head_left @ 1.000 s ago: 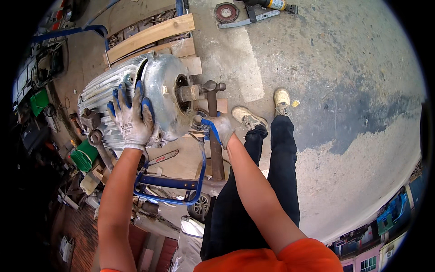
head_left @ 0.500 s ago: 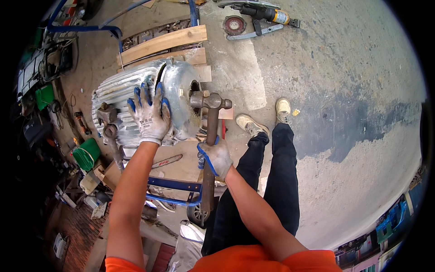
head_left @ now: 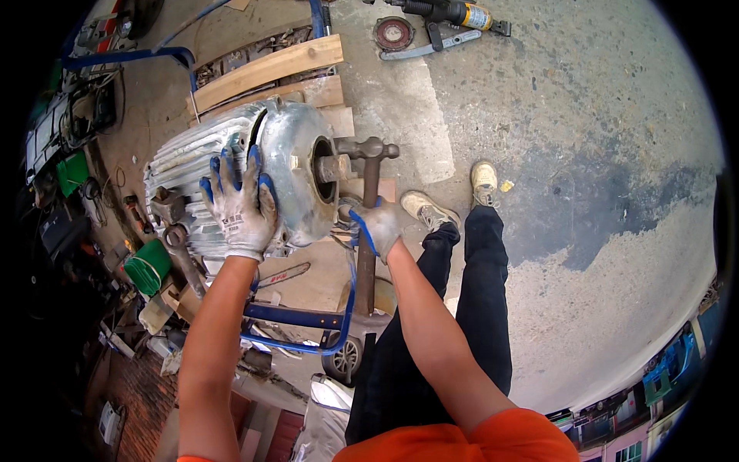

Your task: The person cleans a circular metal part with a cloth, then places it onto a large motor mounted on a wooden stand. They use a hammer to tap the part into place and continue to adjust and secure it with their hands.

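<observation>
A grey finned electric motor housing (head_left: 296, 146) lies on its side on wooden boards. Spread over its ribbed top is my left hand (head_left: 245, 212), in a white glove with blue fingertips, fingers apart and holding nothing. From the round hole in the end cover a short metal shaft (head_left: 334, 168) sticks out. My right hand (head_left: 381, 229), gloved alike, is wrapped round the handle of a ball-peen hammer (head_left: 372, 149). The hammer's head is level beside the shaft's end, its rounded peen pointing right; whether it touches the shaft I cannot tell.
Wooden boards (head_left: 269, 71) span a blue metal cart frame (head_left: 292, 314). Another rusty hammer-like tool (head_left: 175, 235) rests against the housing's left side. A yellow-black power tool (head_left: 454, 14) and a round disc (head_left: 393, 33) lie on the far floor. A green container (head_left: 148, 264) stands left.
The hammer in my right hand has shifted slightly away and right, uncovering the shaft's end. My left hand stays spread on the housing. The whole view has shifted a little.
</observation>
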The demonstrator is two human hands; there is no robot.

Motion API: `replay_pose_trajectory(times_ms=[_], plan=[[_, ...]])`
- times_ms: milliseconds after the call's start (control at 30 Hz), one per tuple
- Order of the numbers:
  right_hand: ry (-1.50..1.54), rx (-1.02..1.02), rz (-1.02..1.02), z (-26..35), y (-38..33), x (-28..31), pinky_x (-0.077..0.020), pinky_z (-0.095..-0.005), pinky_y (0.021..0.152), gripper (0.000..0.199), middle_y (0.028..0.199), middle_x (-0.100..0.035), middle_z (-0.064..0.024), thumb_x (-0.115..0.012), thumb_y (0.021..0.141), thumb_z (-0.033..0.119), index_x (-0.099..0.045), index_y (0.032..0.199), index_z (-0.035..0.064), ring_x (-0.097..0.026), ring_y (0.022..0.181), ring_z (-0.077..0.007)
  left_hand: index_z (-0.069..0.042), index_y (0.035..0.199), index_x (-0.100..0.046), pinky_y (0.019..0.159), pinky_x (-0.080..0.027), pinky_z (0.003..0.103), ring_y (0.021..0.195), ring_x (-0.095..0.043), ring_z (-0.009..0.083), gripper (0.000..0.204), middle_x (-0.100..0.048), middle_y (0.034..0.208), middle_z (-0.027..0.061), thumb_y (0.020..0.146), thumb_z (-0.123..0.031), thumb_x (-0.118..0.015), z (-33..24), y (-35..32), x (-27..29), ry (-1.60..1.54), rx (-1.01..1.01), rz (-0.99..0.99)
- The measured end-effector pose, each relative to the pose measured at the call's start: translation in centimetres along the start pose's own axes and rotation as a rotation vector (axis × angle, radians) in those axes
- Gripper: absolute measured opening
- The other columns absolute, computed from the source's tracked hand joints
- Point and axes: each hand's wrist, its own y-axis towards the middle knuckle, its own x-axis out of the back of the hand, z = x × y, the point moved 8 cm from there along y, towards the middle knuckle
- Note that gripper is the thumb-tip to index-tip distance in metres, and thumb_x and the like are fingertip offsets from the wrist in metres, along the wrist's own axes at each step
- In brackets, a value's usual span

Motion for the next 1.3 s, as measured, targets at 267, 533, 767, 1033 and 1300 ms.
replay_pose_trajectory(times_ms=[267, 533, 767, 1033, 1300], plan=[[-0.307, 0.097, -0.156, 3.9, -5.4, 3.3, -0.0424, -0.0283, 0.036, 0.008, 0.060, -0.052, -0.0038, -0.058, 0.086, 0.011, -0.054, 0.085, 0.0034, -0.050, 0.043, -0.0132, -0.026, 0.133, -0.046, 0.108, -0.014, 0.056, 0.130, -0.029, 0.0403, 0.048, -0.034, 0.141, 0.0195, 0.085, -0.032, -0.047, 1.4, -0.7, 0.2, 0.060, 0.036, 0.046], [-0.325, 0.103, -0.124, 1.0, -12.2, -5.7, -0.0446, -0.0296, 0.040, 0.020, 0.064, -0.051, -0.0050, -0.063, 0.083, 0.005, -0.047, 0.095, 0.0005, -0.051, 0.047, -0.0143, -0.024, 0.135, -0.044, 0.107, -0.016, 0.054, 0.128, -0.032, 0.0403, 0.049, -0.035, 0.139, 0.0222, 0.087, -0.031, -0.044, -0.1, -0.1, 0.4, 0.065, 0.008, 0.018], [-0.138, 0.023, -0.054, 0.7, -11.6, -3.6, -0.0448, -0.0282, 0.039, 0.013, 0.063, -0.053, -0.0045, -0.063, 0.083, 0.007, -0.053, 0.090, 0.0017, -0.052, 0.048, -0.0127, -0.026, 0.133, -0.047, 0.108, -0.016, 0.054, 0.129, -0.031, 0.0385, 0.049, -0.037, 0.139, 0.0180, 0.085, -0.034, -0.048, 0.8, -0.3, 0.5, -0.021, 0.039, 0.004], [-0.244, 0.039, -0.173, 7.6, -10.9, 4.6, -0.0423, -0.0266, 0.040, 0.007, 0.060, -0.050, -0.0008, -0.058, 0.084, 0.010, -0.056, 0.087, 0.0035, -0.047, 0.044, -0.0114, -0.016, 0.133, -0.045, 0.108, -0.016, 0.055, 0.129, -0.031, 0.0381, 0.053, -0.038, 0.137, 0.0181, 0.084, -0.036, -0.049, 1.0, -0.4, 0.9, -0.072, 0.116, 0.040], [-0.185, 0.022, -0.111, 19.2, -8.2, -3.7, -0.0423, -0.0259, 0.042, 0.010, 0.059, -0.048, -0.0003, -0.057, 0.088, 0.015, -0.058, 0.094, 0.0070, -0.047, 0.046, -0.0119, -0.014, 0.129, -0.048, 0.108, -0.016, 0.057, 0.129, -0.031, 0.0377, 0.055, -0.039, 0.135, 0.0175, 0.079, -0.036, -0.053, 1.8, -0.1, 1.7, -0.199, 0.155, 0.069]])
